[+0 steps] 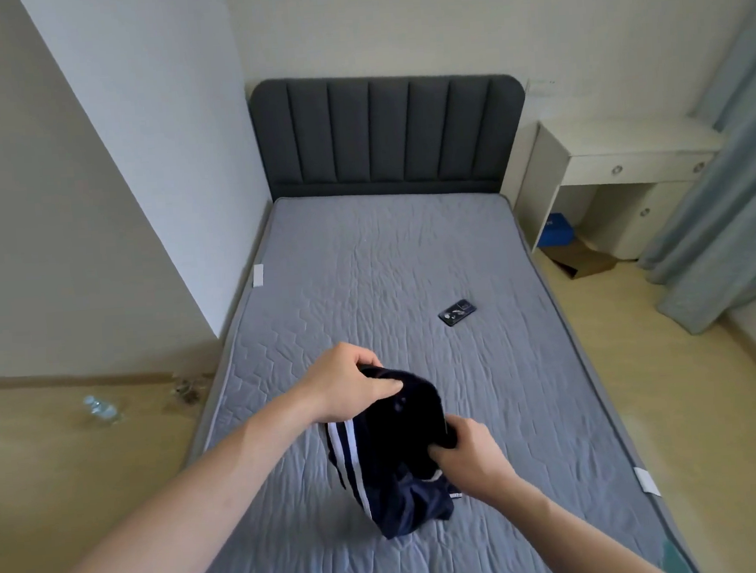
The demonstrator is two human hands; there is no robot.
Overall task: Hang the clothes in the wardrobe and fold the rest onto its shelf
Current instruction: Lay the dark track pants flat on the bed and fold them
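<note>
A pair of dark navy shorts with white side stripes hangs over the near part of the grey quilted mattress. My left hand grips the waistband at its upper left, thumb on top of the fabric. My right hand grips the waistband at its right side, fingers curled into the cloth. The legs of the shorts droop down and their lower end touches the mattress. No wardrobe is in view.
A black phone lies on the mattress to the right of the middle. A dark padded headboard stands at the far end. A white desk, blue curtain and cardboard box are at the right. A plastic bottle lies on the floor at the left.
</note>
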